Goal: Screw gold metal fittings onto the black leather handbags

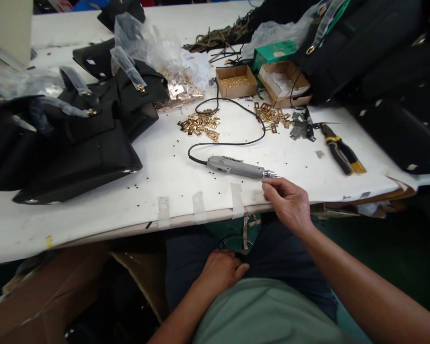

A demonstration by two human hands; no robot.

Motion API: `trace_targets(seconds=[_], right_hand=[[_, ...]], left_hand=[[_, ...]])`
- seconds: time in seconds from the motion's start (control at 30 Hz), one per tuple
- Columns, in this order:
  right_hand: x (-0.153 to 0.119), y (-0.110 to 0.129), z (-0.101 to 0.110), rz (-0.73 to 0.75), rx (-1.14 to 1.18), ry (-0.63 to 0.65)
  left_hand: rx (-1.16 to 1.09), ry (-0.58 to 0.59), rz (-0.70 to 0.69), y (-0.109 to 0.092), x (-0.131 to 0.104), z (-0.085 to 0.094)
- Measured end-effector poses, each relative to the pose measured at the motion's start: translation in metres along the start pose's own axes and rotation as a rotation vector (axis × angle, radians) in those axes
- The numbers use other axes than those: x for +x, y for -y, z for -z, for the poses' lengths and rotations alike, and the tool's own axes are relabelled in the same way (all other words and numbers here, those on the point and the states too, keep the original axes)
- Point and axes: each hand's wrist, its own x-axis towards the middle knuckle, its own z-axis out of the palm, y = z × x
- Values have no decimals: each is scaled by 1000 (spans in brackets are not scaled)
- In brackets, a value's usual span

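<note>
My right hand (288, 200) is at the table's front edge, thumb and forefinger drawn together just below the tip of a grey electric screwdriver (236, 167). Whether a small piece sits between those fingertips I cannot make out. The screwdriver lies on its side on the white table, its black cord (229, 143) looping back behind it. Down on my lap rests my left hand (222, 270), lying loosely with the thumb apart and holding nothing visible. Behind the screwdriver are a pile of gold metal fittings (198, 125) and a second pile of gold frames (270, 114).
Black handbags (82, 157) fill the left side, with more black bags (390, 105) at right. Yellow-and-black pliers (342, 150) lie near dark metal plates (303, 125). A cardboard box of small gold parts (236, 82) and an open carton (284, 83) stand behind.
</note>
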Motion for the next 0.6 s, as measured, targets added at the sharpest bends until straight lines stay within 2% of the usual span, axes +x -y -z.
trace_targets(seconds=[0.2, 0.37, 0.5, 0.6], right_hand=[[-2, 1, -2, -4, 18, -8], [-8, 1, 0, 33, -109, 11], [-9, -3, 3, 50, -214, 15], [-4, -12, 4, 206, -308, 4]], left_hand=[[-3, -112, -8, -4, -12, -6], [-174, -311, 98, -3, -25, -24], [-269, -519, 128, 14, -27, -37], [-245, -699, 92, 39, -33, -27]])
